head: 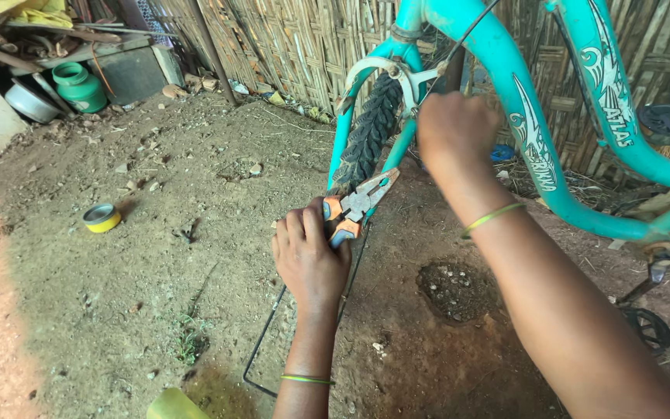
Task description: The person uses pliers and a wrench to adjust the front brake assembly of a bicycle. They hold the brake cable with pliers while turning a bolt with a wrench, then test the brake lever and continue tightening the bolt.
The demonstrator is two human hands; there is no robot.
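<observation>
Dirt yard: left hand (309,256) grips pliers (357,206) beside tyre (367,136).

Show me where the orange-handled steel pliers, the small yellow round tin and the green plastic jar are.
orange-handled steel pliers (362,202), head view, on the grey jaw hinge.
small yellow round tin (102,218), head view, on its side wall, on the dirt ground.
green plastic jar (81,88), head view, on its rounded body.
</observation>
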